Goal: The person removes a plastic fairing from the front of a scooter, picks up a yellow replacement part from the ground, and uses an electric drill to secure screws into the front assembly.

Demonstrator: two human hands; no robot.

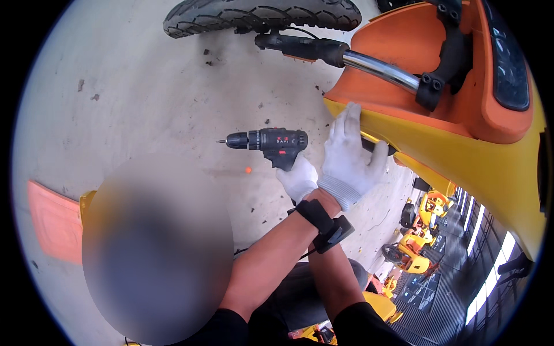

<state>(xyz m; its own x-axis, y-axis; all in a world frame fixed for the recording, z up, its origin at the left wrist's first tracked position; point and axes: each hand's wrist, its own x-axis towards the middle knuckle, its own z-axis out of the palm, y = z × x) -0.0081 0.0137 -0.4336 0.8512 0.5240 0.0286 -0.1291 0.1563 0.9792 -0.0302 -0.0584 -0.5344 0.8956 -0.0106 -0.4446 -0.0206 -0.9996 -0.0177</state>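
Observation:
My forearms cross, the left passing over the right. My right hand point(299, 177), in a white glove, is wrapped around the grip of a black cordless drill point(281, 140). The drill lies level in the picture, its chuck and bit point(221, 141) pointing left, away from the vehicle. My left hand point(352, 153), also gloved, is spread with fingers stretched out against the edge of a yellow body panel point(456, 155). Beside that hand is a dark slot-like part point(369, 145) in the panel. A black strapped device point(333, 233) sits on my left wrist.
Above are a black tyre point(265, 16), a chrome fork tube point(381, 69) and an orange cowl point(398, 43). An orange panel point(55, 222) lies far left, beside a blurred oval point(156, 248). A small orange dot point(249, 170) shows near the drill. Yellow vehicles point(412, 251) stand at lower right.

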